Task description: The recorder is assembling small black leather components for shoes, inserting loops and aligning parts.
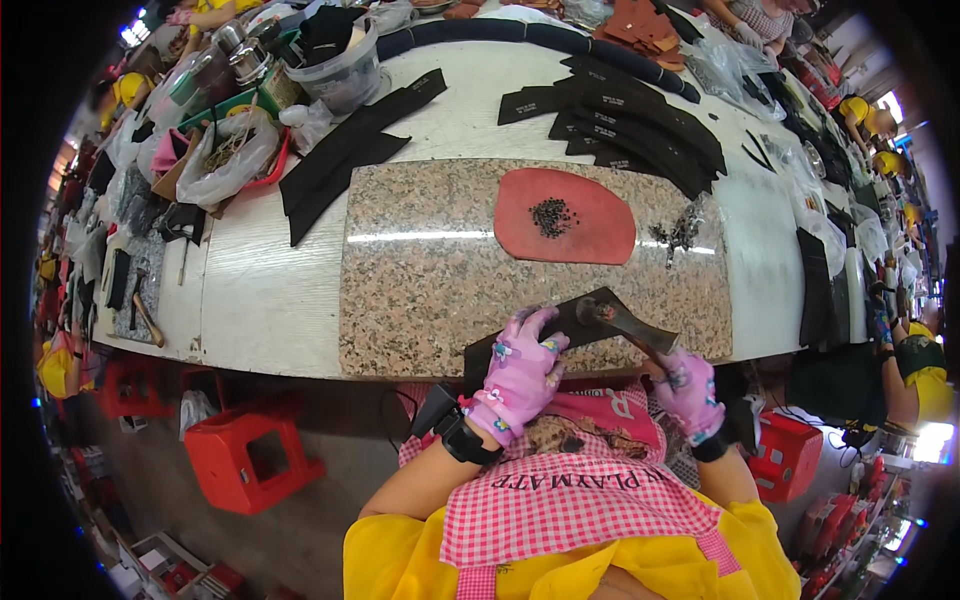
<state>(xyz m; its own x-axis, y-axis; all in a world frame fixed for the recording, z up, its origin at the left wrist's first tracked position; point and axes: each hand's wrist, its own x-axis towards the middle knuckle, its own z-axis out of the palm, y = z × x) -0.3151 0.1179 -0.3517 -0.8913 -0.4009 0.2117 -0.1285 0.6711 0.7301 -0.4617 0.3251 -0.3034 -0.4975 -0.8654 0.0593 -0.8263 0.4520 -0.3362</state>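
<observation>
A dark strip of leather-like material (570,335) lies across the front of a speckled stone slab (420,300). My left hand (517,370), in a pink patterned glove, presses the strip with bent fingers, thumb side toward the hammer. My right hand (690,395), gloved alike, is closed round the handle of a hammer (640,330). The hammer's head is over the strip, just right of my left fingers; whether it touches the strip I cannot tell. Farther back on the slab, a red sheet (595,220) carries a heap of tiny black pieces (550,217), too small to name surely.
More small black pieces (682,232) lie on the slab's right. Dark strips are stacked (630,120) behind it, others (350,150) at left. A clear bucket (345,75) and a bag-filled red tray (275,165) stand back left. Red stools (250,455) are below the table; co-workers sit around.
</observation>
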